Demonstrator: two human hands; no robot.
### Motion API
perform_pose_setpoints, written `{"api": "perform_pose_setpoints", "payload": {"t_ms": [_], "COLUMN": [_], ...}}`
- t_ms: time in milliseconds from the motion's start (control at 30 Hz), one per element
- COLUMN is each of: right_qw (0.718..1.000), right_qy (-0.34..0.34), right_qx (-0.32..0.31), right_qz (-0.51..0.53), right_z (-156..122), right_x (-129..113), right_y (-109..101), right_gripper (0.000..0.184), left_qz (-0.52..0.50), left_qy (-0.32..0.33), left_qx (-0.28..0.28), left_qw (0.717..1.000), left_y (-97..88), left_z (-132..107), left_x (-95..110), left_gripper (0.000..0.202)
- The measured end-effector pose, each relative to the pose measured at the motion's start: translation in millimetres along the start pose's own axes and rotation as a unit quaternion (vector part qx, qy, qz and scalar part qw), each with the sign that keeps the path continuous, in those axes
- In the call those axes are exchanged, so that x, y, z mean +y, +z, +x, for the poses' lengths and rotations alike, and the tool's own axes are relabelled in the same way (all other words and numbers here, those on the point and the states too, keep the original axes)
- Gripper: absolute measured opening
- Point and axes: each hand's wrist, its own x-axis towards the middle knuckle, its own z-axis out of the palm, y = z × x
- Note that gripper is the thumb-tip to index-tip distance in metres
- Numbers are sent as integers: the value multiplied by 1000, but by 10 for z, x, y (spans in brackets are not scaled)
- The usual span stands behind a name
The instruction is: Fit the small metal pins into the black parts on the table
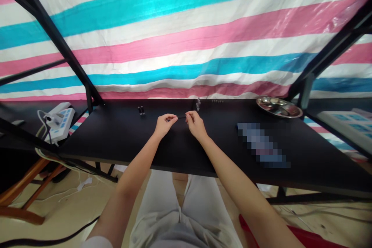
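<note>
While finger-pinching a thin, straight black piece (181, 117) with left hand (164, 124) and right hand (195, 124), seemingly working mid-step, leaving two short black-and-silver cylinders (142, 111) untouched.

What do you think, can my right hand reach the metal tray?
Probably yes: the right hand has no visible obstacle before the metal tray, though it seems to hold a thin dark piece.

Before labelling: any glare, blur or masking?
All head view: glare on the striped plastic sheet, upper right, and the metal divided tray; blue item at right pixelated; thin dark piece between left hand and right hand faint against the black tabletop.
</note>
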Motion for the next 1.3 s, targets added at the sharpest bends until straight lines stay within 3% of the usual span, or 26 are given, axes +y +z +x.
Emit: {"api": "perform_pose_setpoints", "payload": {"t_ms": [100, 267, 433, 567, 733, 833, 967, 1300], "right_qw": [999, 998, 997, 996, 996, 996, 997, 996], "right_qy": [2, 0, -6, -5, -5, -7, -6, -1], "right_qx": [-14, -22, -38, -34, -36, -35, -35, -43], "right_qz": [-35, -64, -73, -78, -80, -78, -75, -79], "right_z": [4, 4, -5, -5, -4, -2, 1, -4], "right_x": [-3, 34, 55, 49, 55, 67, 69, 77], "right_y": [-6, -2, 4, 1, -2, 2, 5, -2], "right_gripper": [27, 28, 25, 27, 27, 27, 27, 27], "left_qz": [137, 370, 514, 574, 610, 643, 672, 688], "left_qy": [78, 182, 99, 46, 21, 1, -14, -20], "left_qx": [-46, -150, -177, -169, -160, -186, -214, -224], "left_qw": [986, 899, 834, 800, 776, 743, 708, 690], "left_y": [-150, -570, -961, -1132, -1193, -1195, -1185, -1167], "left_z": [165, 692, 1144, 1221, 1147, 1101, 1070, 1086], "left_x": [238, 698, 755, 597, 448, 451, 488, 438], "left_gripper": [13, 6, 7, 10, 9, 2, 8, 13]}}
